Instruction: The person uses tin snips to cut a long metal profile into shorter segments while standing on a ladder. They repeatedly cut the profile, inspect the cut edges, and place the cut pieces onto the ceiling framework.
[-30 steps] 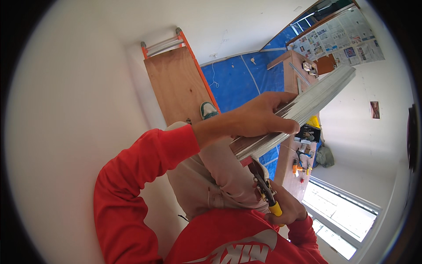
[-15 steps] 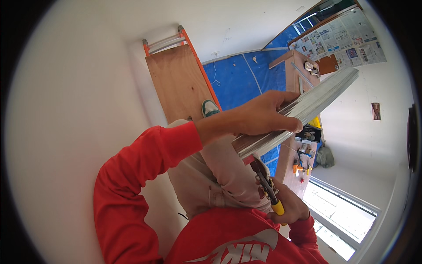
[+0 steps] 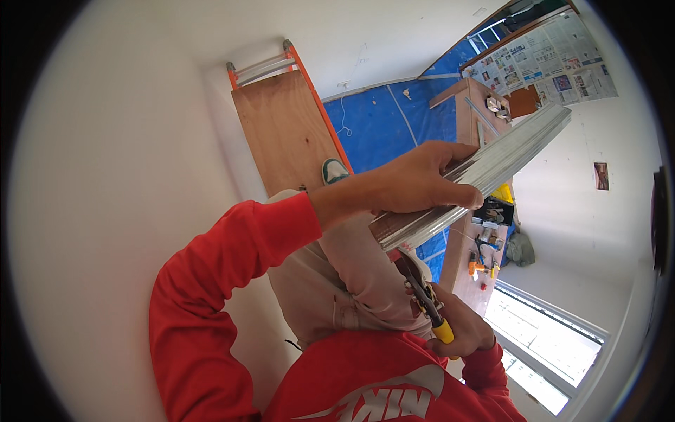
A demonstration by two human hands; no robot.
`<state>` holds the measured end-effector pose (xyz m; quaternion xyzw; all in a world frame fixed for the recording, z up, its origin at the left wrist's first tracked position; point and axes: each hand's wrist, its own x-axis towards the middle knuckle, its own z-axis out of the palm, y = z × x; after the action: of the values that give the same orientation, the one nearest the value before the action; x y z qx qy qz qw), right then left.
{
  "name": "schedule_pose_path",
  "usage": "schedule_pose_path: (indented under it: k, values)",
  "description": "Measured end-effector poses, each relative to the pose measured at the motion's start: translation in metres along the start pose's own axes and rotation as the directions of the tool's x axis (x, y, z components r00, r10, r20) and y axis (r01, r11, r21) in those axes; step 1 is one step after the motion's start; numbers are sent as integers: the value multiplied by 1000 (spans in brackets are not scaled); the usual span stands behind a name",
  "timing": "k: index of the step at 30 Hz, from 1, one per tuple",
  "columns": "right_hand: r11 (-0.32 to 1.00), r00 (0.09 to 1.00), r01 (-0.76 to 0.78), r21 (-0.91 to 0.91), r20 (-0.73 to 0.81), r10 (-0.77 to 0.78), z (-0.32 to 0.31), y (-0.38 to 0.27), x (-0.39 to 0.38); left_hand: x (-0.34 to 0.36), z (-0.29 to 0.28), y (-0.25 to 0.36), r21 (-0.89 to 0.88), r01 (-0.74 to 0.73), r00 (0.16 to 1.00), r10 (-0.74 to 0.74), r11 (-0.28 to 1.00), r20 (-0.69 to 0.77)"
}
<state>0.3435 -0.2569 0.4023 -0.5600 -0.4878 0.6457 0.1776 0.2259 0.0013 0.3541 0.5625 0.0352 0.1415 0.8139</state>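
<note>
A long, ribbed, silver-grey strip of moulding (image 3: 524,144) slants up to the right in front of me, its lower end brownish. My left hand (image 3: 422,179) is closed around it near that end, thumb on the near side and fingers on the far side. Below, my right hand (image 3: 465,329) grips a plier-like hand tool (image 3: 425,301) with yellow handles and dark metal parts. The tool's upper end is close beneath the strip's lower end; I cannot tell whether they touch.
An orange-railed platform with a plywood top (image 3: 281,130) lies beneath me, one shoe (image 3: 335,171) on it. Blue sheeting (image 3: 383,123) covers the floor. A wooden workbench (image 3: 464,250) at right bears an orange drill (image 3: 477,264) and other tools. Bright windows (image 3: 545,330) are lower right.
The strip has rolled and shifted slightly in my left hand's hold, showing more of its ribbed face. The tool in my right hand has moved slightly; both grips stay the same.
</note>
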Motion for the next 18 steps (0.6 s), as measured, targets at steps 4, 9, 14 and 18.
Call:
schedule_pose_path:
  k: [4,9,14,18]
  values:
    - [1000,1000,-17,11,12,17,-1,0,-1,-1,-2,1,14,41,999,-40,999,-21]
    - [1000,1000,2,20,17,-3,-2,3,1,0,0,-2,2,22,1000,-21,1000,-17]
    - [1000,1000,-4,-3,16,4,-3,2,0,-1,-2,-3,-4,34,999,-34,999,10]
    - [999,1000,-18,27,23,17,-3,3,0,-1,-2,-5,-15,54,999,-54,998,1]
